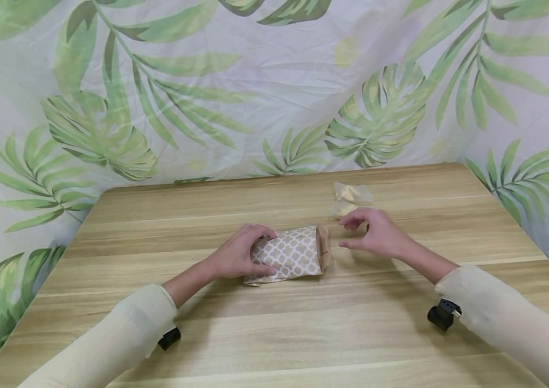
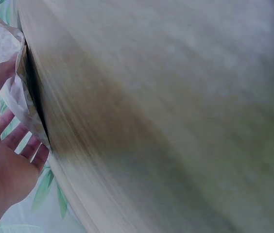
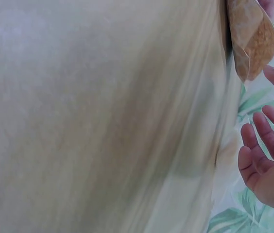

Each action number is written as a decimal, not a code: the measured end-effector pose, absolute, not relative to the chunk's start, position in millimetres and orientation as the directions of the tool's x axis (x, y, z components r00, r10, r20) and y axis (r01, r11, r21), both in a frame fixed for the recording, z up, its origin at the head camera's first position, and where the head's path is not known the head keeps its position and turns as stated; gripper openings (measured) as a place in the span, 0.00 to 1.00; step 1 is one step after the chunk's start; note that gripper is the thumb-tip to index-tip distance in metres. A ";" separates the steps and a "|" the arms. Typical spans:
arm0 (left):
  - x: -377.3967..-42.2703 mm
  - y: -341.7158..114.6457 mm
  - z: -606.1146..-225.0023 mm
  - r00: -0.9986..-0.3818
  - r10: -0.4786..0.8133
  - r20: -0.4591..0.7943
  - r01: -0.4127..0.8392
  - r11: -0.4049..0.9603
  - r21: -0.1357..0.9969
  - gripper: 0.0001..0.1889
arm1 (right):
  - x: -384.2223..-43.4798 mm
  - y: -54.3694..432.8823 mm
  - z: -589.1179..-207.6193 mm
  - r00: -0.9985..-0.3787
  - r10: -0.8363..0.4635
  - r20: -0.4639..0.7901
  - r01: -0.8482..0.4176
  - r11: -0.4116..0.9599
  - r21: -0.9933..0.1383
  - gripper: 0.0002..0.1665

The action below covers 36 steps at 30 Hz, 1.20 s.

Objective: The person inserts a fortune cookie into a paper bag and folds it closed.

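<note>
A tan paper bag [image 1: 287, 252] with a white lattice pattern lies on its side on the table, its mouth facing right. My left hand [image 1: 241, 252] grips its left end, thumb on the near side and fingers on the far side. In the right wrist view the bag's brown mouth [image 3: 259, 46] gapes, though its contents cannot be made out. Just right of that mouth, my right hand [image 1: 376, 231] hovers with loosely bent, parted fingers and nothing between them. Beyond its fingertips lie two small clear packets, a far packet [image 1: 352, 192] and a nearer packet [image 1: 342, 209], each holding a pale yellow folded piece.
The wood-grain table [image 1: 279, 334] extends on all sides of the bag. Behind it hangs a leaf-printed cloth [image 1: 284, 91], which also runs down both sides. Black wrist devices show under both cream sleeves, such as the right device [image 1: 441, 317].
</note>
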<state>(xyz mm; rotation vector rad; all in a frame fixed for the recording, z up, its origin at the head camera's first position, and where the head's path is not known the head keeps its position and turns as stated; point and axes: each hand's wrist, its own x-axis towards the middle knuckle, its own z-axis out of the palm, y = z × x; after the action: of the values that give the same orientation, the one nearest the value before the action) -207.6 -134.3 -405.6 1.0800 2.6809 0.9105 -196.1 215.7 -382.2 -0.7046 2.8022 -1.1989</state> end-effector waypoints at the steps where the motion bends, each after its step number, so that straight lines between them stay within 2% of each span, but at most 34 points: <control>1: -207.6 -134.4 -405.4 -0.739 0.663 0.117 0.596 0.564 0.571 0.37 | -196.9 216.8 -381.4 -0.900 -0.403 0.167 -0.400 0.611 -0.683 0.22; 8: -206.7 -134.6 -403.0 -0.731 0.672 0.116 0.603 0.558 0.570 0.36 | -203.9 224.4 -376.4 -0.897 -0.363 0.250 -0.437 0.652 -0.620 0.20; 15: -207.2 -134.2 -401.1 -0.728 0.677 0.111 0.606 0.560 0.564 0.37 | -211.9 231.3 -372.1 -0.904 -0.324 0.279 -0.427 0.707 -0.564 0.19; 25: -206.4 -133.2 -400.3 -0.730 0.676 0.102 0.604 0.568 0.558 0.37 | -226.4 236.7 -374.2 -0.929 -0.299 0.218 -0.370 0.756 -0.539 0.21; 36: -205.7 -133.1 -400.4 -0.730 0.676 0.100 0.602 0.567 0.563 0.37 | -232.3 234.1 -379.1 -0.940 -0.332 0.074 -0.320 0.792 -0.520 0.28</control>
<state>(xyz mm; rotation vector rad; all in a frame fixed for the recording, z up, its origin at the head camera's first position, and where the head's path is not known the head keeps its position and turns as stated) -205.7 -133.1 -400.4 1.0931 2.6668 0.8843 -232.3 234.1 -379.1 -0.5375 2.9539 -0.8508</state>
